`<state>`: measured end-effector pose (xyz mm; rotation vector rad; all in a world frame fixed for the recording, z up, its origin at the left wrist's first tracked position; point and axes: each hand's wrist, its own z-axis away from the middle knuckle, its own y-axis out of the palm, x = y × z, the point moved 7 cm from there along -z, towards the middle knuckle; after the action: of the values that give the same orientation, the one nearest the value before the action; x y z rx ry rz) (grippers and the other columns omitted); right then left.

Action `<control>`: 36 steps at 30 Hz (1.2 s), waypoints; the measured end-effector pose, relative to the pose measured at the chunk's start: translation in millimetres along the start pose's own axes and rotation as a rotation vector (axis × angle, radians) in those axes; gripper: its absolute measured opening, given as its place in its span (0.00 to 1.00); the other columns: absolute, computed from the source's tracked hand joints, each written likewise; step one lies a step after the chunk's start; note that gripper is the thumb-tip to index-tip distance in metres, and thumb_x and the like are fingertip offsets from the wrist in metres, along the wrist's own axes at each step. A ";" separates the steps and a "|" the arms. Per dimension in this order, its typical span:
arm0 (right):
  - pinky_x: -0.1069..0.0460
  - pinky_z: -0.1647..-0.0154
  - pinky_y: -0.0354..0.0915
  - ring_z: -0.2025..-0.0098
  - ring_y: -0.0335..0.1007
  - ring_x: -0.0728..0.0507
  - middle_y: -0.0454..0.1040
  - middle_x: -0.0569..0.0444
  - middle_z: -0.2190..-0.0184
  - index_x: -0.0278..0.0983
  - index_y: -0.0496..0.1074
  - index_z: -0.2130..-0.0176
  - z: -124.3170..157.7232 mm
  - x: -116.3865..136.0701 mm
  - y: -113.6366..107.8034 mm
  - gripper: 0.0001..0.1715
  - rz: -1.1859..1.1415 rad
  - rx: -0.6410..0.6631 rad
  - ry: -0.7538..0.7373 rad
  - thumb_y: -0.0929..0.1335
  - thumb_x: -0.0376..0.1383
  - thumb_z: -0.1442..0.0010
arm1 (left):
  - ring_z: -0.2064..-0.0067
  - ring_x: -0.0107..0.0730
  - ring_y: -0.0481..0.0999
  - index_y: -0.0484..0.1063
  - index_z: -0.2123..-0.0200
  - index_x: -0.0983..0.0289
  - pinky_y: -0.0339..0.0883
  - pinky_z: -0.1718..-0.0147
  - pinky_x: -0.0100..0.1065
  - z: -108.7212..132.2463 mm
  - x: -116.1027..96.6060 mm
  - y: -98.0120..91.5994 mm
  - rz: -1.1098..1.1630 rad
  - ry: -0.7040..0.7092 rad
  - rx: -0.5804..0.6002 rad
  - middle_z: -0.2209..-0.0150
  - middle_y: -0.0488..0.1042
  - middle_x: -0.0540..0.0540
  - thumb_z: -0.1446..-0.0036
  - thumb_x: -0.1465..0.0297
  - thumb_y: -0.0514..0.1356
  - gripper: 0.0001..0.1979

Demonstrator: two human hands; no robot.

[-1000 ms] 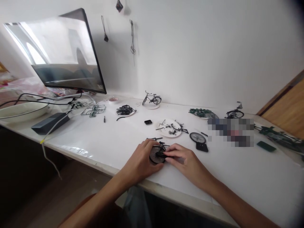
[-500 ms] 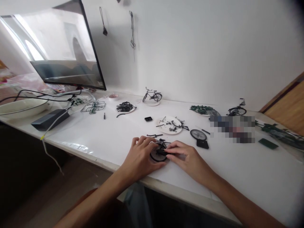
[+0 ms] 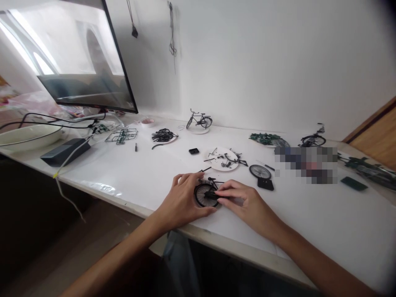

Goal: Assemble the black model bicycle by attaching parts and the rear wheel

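Note:
A partly built miniature black bicycle [image 3: 206, 194] with a spoked wheel stands on the white table top [image 3: 148, 181], near its front edge. My left hand [image 3: 184, 194] curves around the wheel's left side, fingers on the rim. My right hand [image 3: 241, 204] comes in from the right, its fingertips pinching a black part at the wheel's centre. A loose spoked wheel [image 3: 260, 171] lies to the right of my right hand, beside a black square piece [image 3: 265, 184]. A white plate of small black parts [image 3: 221, 159] sits just beyond my hands.
Farther back stand a finished model bicycle [image 3: 199, 121] and a second one [image 3: 313, 140]. A plate of black pieces [image 3: 163, 135], a green parts sprue [image 3: 121, 135], a black power adapter [image 3: 64, 152] and a monitor [image 3: 86, 53] occupy the back left. A pixelated patch hides part of the right side.
The whole scene has shifted upward in view as my head tilted down. My hands stay on the bicycle, and more of its wheel now shows beside my left hand.

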<state>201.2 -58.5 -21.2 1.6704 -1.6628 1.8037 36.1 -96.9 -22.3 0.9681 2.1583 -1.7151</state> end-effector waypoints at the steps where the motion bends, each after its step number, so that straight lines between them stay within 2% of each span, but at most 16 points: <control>1: 0.51 0.52 0.68 0.54 0.73 0.46 0.75 0.55 0.57 0.43 0.81 0.60 0.1 0.1 0.2 0.07 0.004 0.002 -0.003 0.70 0.35 0.38 | 0.37 0.54 0.59 0.60 0.40 0.58 0.56 0.40 0.53 0.2 0.8 0.4 0.003 -0.004 -0.001 0.40 0.66 0.59 0.51 0.54 0.69 0.39; 9: 0.51 0.50 0.68 0.53 0.72 0.46 0.74 0.55 0.56 0.43 0.81 0.60 0.8 -0.4 0.0 0.08 0.019 -0.007 -0.007 0.70 0.34 0.37 | 0.41 0.49 0.63 0.61 0.42 0.61 0.53 0.39 0.53 -0.9 -9.4 -2.3 -0.023 0.053 -0.001 0.42 0.68 0.59 0.49 0.60 0.69 0.34; 13: 0.50 0.50 0.68 0.53 0.72 0.45 0.74 0.54 0.56 0.43 0.81 0.60 0.8 -0.7 0.2 0.07 0.003 -0.020 -0.013 0.70 0.34 0.38 | 0.40 0.46 0.63 0.62 0.42 0.61 0.52 0.38 0.50 1.9 -22.1 -7.5 -0.031 0.171 -0.017 0.41 0.67 0.59 0.45 0.60 0.68 0.31; 18: 0.51 0.50 0.68 0.54 0.72 0.46 0.74 0.55 0.57 0.43 0.80 0.61 0.5 2.8 -0.2 0.07 0.020 -0.014 -0.028 0.70 0.33 0.38 | 0.42 0.39 0.66 0.69 0.47 0.61 0.52 0.40 0.45 8.2 -36.3 -6.1 -0.098 0.340 -0.010 0.46 0.73 0.55 0.34 0.66 0.58 0.14; 20: 0.51 0.50 0.67 0.55 0.72 0.46 0.74 0.55 0.58 0.43 0.80 0.62 0.4 3.1 -0.7 0.07 0.031 -0.013 -0.029 0.70 0.33 0.38 | 0.44 0.38 0.68 0.72 0.50 0.61 0.53 0.41 0.45 9.8 -39.0 -5.4 -0.141 0.376 -0.023 0.50 0.75 0.54 0.32 0.69 0.55 0.10; 23: 0.50 0.50 0.67 0.54 0.72 0.46 0.74 0.55 0.57 0.42 0.79 0.60 0.6 2.2 -1.2 0.07 0.040 -0.011 -0.027 0.70 0.33 0.37 | 0.46 0.39 0.70 0.74 0.52 0.61 0.55 0.43 0.46 10.8 -41.3 -5.2 -0.183 0.408 -0.038 0.51 0.77 0.54 0.32 0.70 0.54 0.11; 28: 0.49 0.49 0.67 0.52 0.71 0.44 0.73 0.53 0.53 0.42 0.76 0.53 3.7 0.9 -4.6 0.13 0.112 -0.027 -0.031 0.71 0.35 0.39 | 0.50 0.37 0.73 0.75 0.53 0.62 0.58 0.45 0.45 10.1 -42.1 -5.5 -0.183 0.424 -0.039 0.53 0.78 0.53 0.33 0.71 0.54 0.11; 33: 0.47 0.47 0.67 0.51 0.70 0.43 0.72 0.52 0.54 0.42 0.78 0.55 7.0 -1.5 -12.2 0.10 0.178 -0.054 -0.042 0.71 0.38 0.38 | 0.49 0.38 0.73 0.74 0.52 0.63 0.59 0.45 0.44 10.6 -42.9 -5.6 -0.193 0.431 -0.043 0.51 0.78 0.54 0.33 0.71 0.54 0.11; 36: 0.47 0.51 0.68 0.55 0.71 0.42 0.73 0.52 0.57 0.42 0.79 0.57 6.0 -4.0 -14.5 0.10 0.161 -0.045 -0.025 0.72 0.40 0.39 | 0.48 0.38 0.72 0.73 0.50 0.64 0.59 0.45 0.44 10.8 -43.0 -3.7 -0.203 0.421 -0.005 0.50 0.77 0.55 0.32 0.71 0.52 0.13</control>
<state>216.8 -55.8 -17.4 1.5887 -1.8830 1.8058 64.0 -122.6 0.8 1.2397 2.6003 -1.7125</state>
